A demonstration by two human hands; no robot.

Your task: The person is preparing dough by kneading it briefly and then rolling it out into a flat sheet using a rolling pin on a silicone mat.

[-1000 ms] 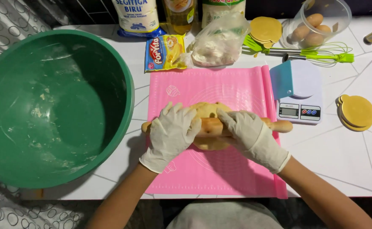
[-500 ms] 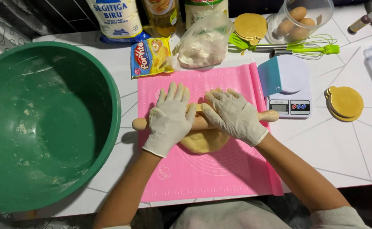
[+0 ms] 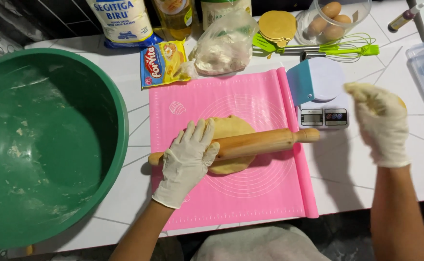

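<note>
**One gloved hand on the rolling pin, the other lifted clear**

The left hand [image 3: 186, 162], in a thin white glove, lies flat with its fingers spread over the left part of a pale wooden rolling pin [image 3: 250, 144]. The palm presses down on top of the wood rather than closing around it. The pin lies at a slight slant across a flattened round of yellowish dough [image 3: 231, 130], its left handle sticking out beside the wrist and its right handle reaching past the rolled right edge of a pink silicone baking mat [image 3: 250, 198]. The dough sits near the middle of the mat, partly under the pin and just right of the left hand's fingertips.

The right hand [image 3: 379, 123], also gloved in white, is raised above the white tiled surface [image 3: 347, 179], well apart from the pin and the dough. Its fingers are loosely curled and slightly blurred; whether anything sits in it cannot be told. It hovers just right of a small white digital kitchen scale [image 3: 324, 104] with a light blue plastic scraper [image 3: 300, 81] leaning on it.

To the left of the mat stands a large green plastic bowl [image 3: 42, 145] smeared with flour. Along the far edge of the surface lie a yellow foil packet [image 3: 163, 63], a clear plastic bag of white flour [image 3: 224, 46], a green-handled wire whisk [image 3: 347, 48] and a clear tub of brown eggs [image 3: 333, 19].
</note>
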